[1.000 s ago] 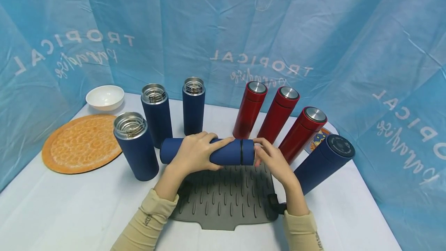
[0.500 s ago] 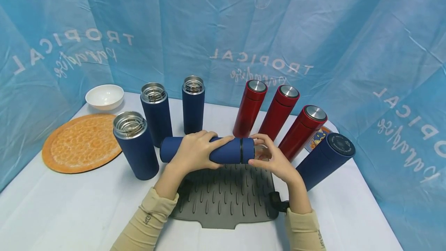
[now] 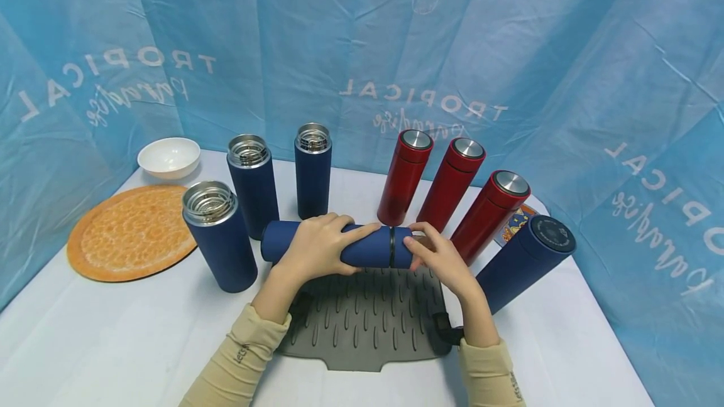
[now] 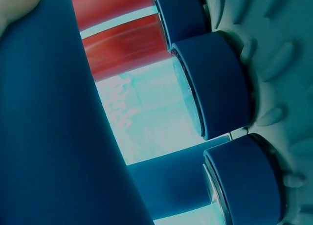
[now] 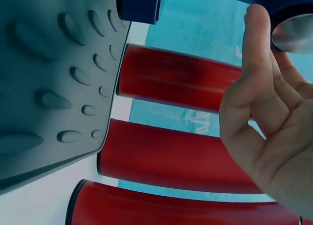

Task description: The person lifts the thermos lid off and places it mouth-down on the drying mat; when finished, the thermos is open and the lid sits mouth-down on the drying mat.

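A blue thermos (image 3: 362, 245) lies level across the front of the head view, over the grey ridged mat (image 3: 362, 338). My left hand (image 3: 317, 244) grips its body from above, thumb toward the lid. On the lid end, my right hand (image 3: 444, 262) pinches the blue lid (image 3: 403, 249) between thumb and fingers. A dark ring marks the seam between lid and body. In the right wrist view the thumb (image 5: 257, 44) lies against the lid beside its silver end. Detached blue lids (image 4: 220, 83) sit on the mat in the left wrist view, hidden behind the thermos in the head view.
Several lidless blue thermoses (image 3: 220, 237) stand at left. Three red thermoses (image 3: 435, 187) with lids stand at back right, near another lidded blue thermos (image 3: 523, 262). A round orange placemat (image 3: 130, 231) and white bowl (image 3: 170, 159) lie far left. Blue curtains (image 3: 362, 36) enclose the table.
My right fingers spread wider around the lid end half a second ago and now sit closer together, with the thumb higher on the lid. My left hand keeps its hold on the thermos.
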A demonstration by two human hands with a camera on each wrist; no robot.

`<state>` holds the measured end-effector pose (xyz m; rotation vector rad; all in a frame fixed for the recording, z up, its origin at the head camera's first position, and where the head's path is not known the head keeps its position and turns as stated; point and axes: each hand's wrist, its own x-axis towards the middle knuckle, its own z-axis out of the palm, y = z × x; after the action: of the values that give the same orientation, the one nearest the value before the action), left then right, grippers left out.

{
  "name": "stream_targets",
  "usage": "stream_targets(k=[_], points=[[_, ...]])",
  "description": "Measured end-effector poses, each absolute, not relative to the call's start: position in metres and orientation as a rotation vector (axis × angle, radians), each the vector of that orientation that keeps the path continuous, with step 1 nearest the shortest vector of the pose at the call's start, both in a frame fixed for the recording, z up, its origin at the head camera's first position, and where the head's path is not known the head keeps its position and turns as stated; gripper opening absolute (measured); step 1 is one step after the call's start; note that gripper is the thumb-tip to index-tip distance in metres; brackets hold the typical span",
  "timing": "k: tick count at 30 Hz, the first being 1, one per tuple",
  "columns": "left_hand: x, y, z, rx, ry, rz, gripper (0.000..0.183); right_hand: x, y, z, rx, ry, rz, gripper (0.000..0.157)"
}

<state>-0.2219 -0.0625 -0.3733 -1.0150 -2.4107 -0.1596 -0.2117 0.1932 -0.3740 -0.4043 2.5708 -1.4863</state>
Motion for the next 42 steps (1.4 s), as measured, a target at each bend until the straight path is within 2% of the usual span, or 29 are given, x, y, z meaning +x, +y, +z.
stream_targets(k=[3, 9, 11, 16, 21, 25, 29, 32, 35, 40, 42], points=[[-0.223, -0.063, -0.374, -1.009, -2.41, -0.159, 0.078, -0.212, 0.196, -0.376, -0.475, 2.509, -1.535, 0.049], [-0.223, -0.065, -0.374, -1.001, -2.409, -0.152, 0.079, -0.213, 0.198, -0.377, -0.607, 2.477, -1.545, 0.07], [-0.223, -0.065, -0.374, -0.998, -2.405, -0.152, 0.079, -0.213, 0.198, -0.377, -0.603, 2.484, -1.542, 0.07], [-0.223, -0.065, -0.374, -0.998, -2.393, -0.162, 0.078, -0.212, 0.194, -0.375, -0.494, 2.519, -1.518, 0.048], [-0.223, -0.064, -0.375, -1.004, -2.397, -0.168, 0.078, -0.212, 0.191, -0.376, -0.405, 2.517, -1.486, 0.043], [-0.223, -0.064, -0.374, -1.004, -2.405, -0.164, 0.078, -0.212, 0.193, -0.376, -0.461, 2.461, -1.513, 0.049], [-0.222, -0.065, -0.374, -1.003, -2.414, -0.162, 0.078, -0.211, 0.196, -0.377, -0.599, 2.432, -1.537, 0.065], [-0.221, -0.065, -0.373, -1.0, -2.417, -0.163, 0.078, -0.211, 0.197, -0.378, -0.652, 2.447, -1.533, 0.07], [-0.221, -0.064, -0.373, -1.0, -2.416, -0.164, 0.078, -0.212, 0.196, -0.379, -0.608, 2.485, -1.508, 0.063], [-0.221, -0.062, -0.374, -1.015, -2.394, -0.169, 0.078, -0.211, 0.189, -0.374, -0.39, 2.533, -1.482, 0.041], [-0.221, -0.061, -0.374, -1.02, -2.382, -0.177, 0.079, -0.206, 0.184, -0.366, -0.326, 2.521, -1.488, 0.038]])
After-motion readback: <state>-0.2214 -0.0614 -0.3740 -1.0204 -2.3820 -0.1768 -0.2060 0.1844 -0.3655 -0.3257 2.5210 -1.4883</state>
